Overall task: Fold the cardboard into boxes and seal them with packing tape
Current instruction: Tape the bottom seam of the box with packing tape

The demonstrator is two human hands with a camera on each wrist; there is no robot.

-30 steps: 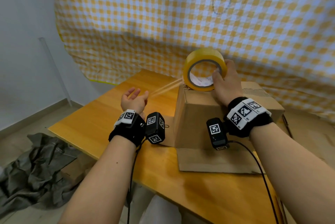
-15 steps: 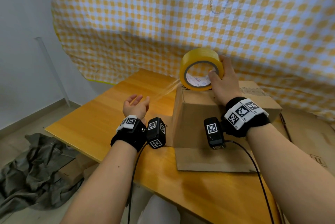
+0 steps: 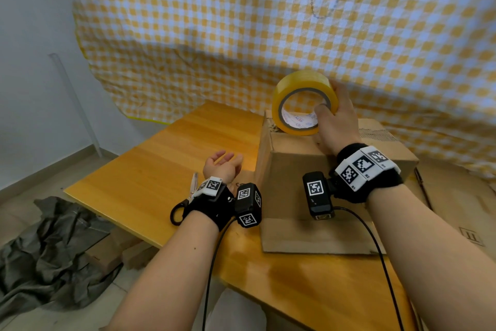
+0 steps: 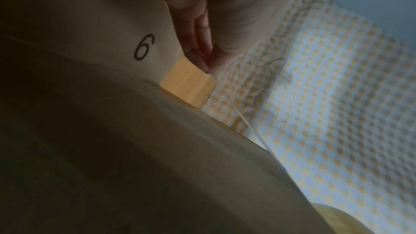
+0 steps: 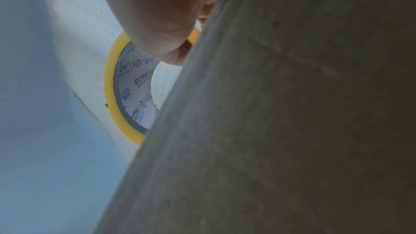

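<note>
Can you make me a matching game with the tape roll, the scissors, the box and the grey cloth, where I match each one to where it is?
Things:
1. tape roll
2. scissors
3. cardboard box
4. grey cloth

Places:
A. crumpled on the floor, left of the table
B. standing on the wooden table
C. on top of the box, gripped by the right hand
D. lying on the table, partly hidden by the left wrist

Pairs: 1-C, 2-D, 3-B, 4-A
</note>
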